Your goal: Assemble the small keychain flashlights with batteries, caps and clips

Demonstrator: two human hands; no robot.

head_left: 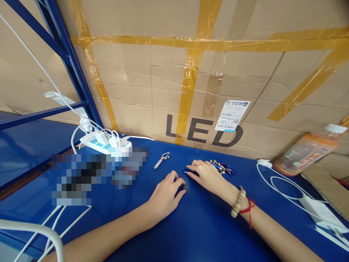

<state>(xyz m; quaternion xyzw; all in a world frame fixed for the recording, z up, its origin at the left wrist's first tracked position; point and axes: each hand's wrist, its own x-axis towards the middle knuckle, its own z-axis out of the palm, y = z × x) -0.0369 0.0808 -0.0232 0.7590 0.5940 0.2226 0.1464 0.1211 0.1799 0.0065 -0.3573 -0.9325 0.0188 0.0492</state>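
My left hand [165,196] is closed in a pinch above the blue tabletop, with a small dark, shiny piece [184,187] between thumb and fingers; its kind is too small to tell. Just to the right and farther back, my right hand [205,174] has its fingers closed on a blue carabiner clip [185,170], whose rest is hidden under the hand. Behind that hand lies a pile of small metal tubes and coloured clips [222,168]. A slim silver tube [158,163] with a clip and small round silver bits rests apart, beyond my left hand.
A large taped cardboard box [152,91] forms the back wall. At left stand a white power strip [106,143] with cables and a blue metal frame [73,69]. To the right are an orange drink bottle [308,153] and a white charger [321,213] with its cable.
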